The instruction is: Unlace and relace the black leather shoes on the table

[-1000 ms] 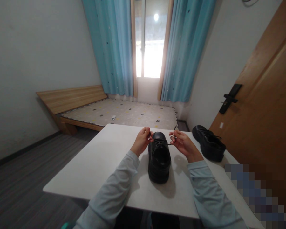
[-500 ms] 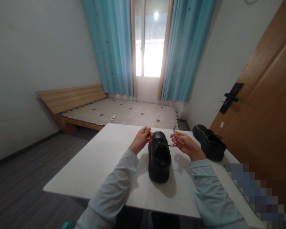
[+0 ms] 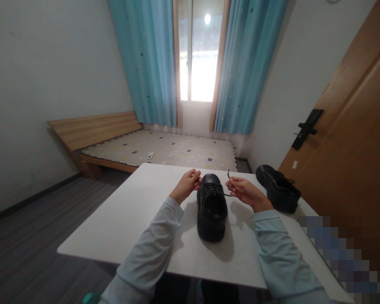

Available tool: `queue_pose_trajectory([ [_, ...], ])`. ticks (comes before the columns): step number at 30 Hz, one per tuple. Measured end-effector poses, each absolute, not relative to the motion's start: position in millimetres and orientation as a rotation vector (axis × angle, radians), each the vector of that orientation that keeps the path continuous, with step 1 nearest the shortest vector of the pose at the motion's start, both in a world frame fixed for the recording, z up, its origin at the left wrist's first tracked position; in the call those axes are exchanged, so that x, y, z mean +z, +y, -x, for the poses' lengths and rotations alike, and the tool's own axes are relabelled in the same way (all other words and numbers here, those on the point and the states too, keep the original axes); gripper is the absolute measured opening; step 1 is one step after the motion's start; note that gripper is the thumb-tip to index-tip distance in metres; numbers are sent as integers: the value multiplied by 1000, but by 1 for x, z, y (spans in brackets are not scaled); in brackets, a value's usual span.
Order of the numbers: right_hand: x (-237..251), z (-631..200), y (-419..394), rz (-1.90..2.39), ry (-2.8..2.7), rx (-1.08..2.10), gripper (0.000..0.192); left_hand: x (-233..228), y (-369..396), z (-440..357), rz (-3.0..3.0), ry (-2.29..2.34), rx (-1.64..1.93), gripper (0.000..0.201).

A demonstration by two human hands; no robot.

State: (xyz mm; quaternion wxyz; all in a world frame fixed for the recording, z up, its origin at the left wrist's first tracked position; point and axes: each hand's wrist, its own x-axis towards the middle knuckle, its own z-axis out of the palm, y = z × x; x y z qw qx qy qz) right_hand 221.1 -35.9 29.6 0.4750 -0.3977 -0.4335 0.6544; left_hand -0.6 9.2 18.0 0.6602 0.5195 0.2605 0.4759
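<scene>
A black lace-up shoe (image 3: 212, 211) stands on the white table (image 3: 136, 211), toe pointing away from me. My left hand (image 3: 186, 185) is at the shoe's left side near the toe, fingers pinched on the left end of its black lace. My right hand (image 3: 244, 192) is at the shoe's right side, pinching the other lace end (image 3: 229, 175), which sticks up above the fingers. A stretch of lace runs from the shoe's eyelets to that hand.
A second black shoe (image 3: 278, 188) lies on the table's right side near the wooden door (image 3: 351, 160). Beyond the table are a low wooden bed (image 3: 158, 150), blue curtains (image 3: 152, 63) and a bright window (image 3: 199, 55). Grey floor lies to the left.
Both hands kept their grip on the lace ends. My right hand shifted slightly up and away from the shoe; the lace end above it now stands up more.
</scene>
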Motion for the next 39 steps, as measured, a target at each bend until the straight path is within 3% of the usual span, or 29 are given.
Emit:
queue_pose_trajectory([
  [4, 33, -218, -37, 974, -1042, 1486, 32, 21, 8, 3, -1429, 640, 1024, 40],
  [10, 34, -207, -32, 1071, -1141, 1072, 36, 32, 1, 6, -1942, 784, 854, 34],
  [15, 33, -203, -26, 1337, -1310, 435, 47, 37, -5, 3, -2147, 864, 836, 28],
  [18, 41, -203, -32, 1361, -1502, 140, 35, 36, -4, 4, -2151, 817, 779, 25],
  [20, 47, -202, -38, 1337, -1720, 224, 28, 36, -3, 6, -2148, 807, 765, 24],
  [23, 53, -199, -46, 1311, -2011, 441, 31, 36, -2, 7, -2170, 833, 755, 24],
  [29, 57, -198, -51, 1317, -2116, 666, 29, 38, -1, 7, -2191, 874, 770, 28],
  [39, 59, -199, -53, 1340, -2154, 673, 10, 35, 1, 8, -2183, 891, 729, 29],
])
